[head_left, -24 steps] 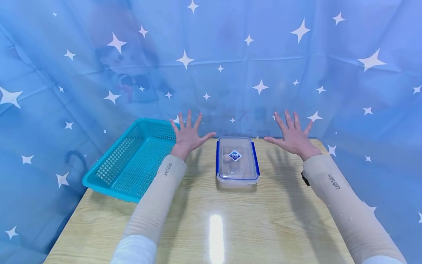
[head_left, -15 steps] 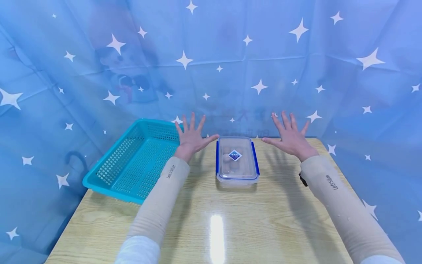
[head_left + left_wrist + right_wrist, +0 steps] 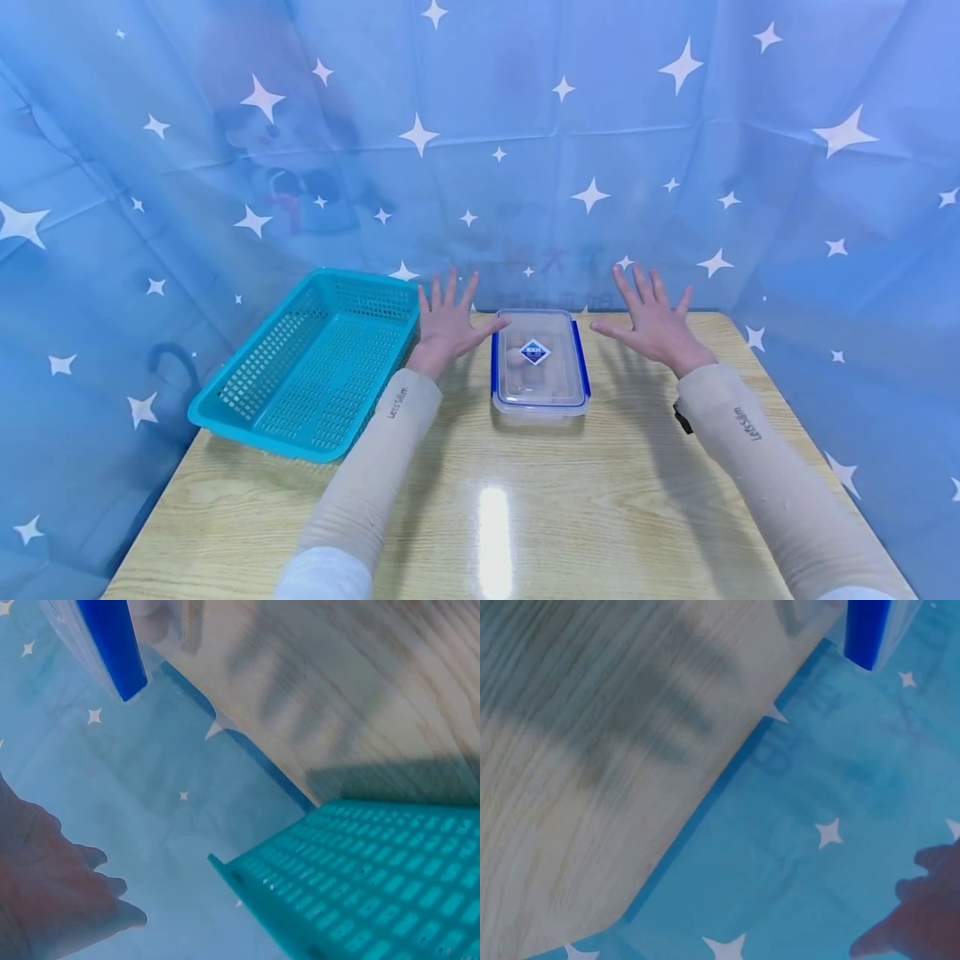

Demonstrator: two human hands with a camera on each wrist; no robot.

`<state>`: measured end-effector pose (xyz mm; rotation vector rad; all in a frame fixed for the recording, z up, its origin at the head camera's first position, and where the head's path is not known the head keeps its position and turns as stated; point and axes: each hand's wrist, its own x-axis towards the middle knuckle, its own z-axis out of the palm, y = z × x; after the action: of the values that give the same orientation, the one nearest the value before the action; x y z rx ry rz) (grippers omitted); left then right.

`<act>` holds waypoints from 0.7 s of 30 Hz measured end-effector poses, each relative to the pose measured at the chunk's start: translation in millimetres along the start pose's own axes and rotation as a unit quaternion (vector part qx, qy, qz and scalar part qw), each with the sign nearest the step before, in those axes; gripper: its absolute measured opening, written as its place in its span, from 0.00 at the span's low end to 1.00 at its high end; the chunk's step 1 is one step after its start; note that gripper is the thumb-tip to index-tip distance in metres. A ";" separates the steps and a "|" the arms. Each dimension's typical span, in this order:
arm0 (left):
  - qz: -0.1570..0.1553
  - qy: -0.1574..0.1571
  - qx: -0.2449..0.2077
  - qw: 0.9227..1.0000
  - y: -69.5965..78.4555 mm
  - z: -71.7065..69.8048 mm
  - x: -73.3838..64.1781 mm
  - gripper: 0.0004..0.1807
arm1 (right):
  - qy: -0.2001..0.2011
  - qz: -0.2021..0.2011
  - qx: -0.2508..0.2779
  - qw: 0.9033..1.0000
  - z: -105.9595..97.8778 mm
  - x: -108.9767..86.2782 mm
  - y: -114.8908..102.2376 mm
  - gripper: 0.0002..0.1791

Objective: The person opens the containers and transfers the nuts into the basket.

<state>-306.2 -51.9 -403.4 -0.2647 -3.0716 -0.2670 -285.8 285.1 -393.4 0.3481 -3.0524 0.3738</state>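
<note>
Lidded box (image 3: 555,385) sits by the far edge of the tabletop (image 3: 592,508), contents too hazy for me to name. Left hand (image 3: 448,327) and right hand (image 3: 657,327) are splayed wide.

Left hand (image 3: 447,329), right hand (image 3: 660,327) raised, apart; fingers (image 3: 468,292) spread, thumbs (image 3: 489,327) pointing inward. Left arm (image 3: 375,462), right arm (image 3: 772,467) extended forward.

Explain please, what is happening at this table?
A person holds both bare hands spread above the table, gripping nothing. The left hand is between the teal basket and the closed clear container; it overlaps the container's far corner in the head view, but I cannot tell if they touch. The right hand is on the container's other side, apart from it. Rounded things show dimly inside the container.
</note>
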 end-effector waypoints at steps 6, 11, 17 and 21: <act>0.015 -0.002 0.020 1.000 6.5 10.6 -2.7 0.57 | -0.002 -0.006 0.007 1.000 8.3 -2.0 -2.6 0.56; 0.029 -0.007 0.011 0.999 9.1 17.6 -6.7 0.58 | -0.004 -0.009 0.010 1.000 15.4 -3.5 -6.1 0.56; 0.060 -0.022 0.002 0.998 8.4 22.2 -14.2 0.58 | -0.009 -0.015 0.022 1.000 25.3 -4.1 -9.3 0.56; 0.084 -0.030 -0.009 0.996 6.8 28.4 -18.1 0.58 | -0.007 -0.017 0.029 0.999 31.0 -5.5 -11.3 0.56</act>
<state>-288.2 -43.4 -431.4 -0.5367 -3.0820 -0.2833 -278.5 268.1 -421.2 0.4064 -3.0494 0.4618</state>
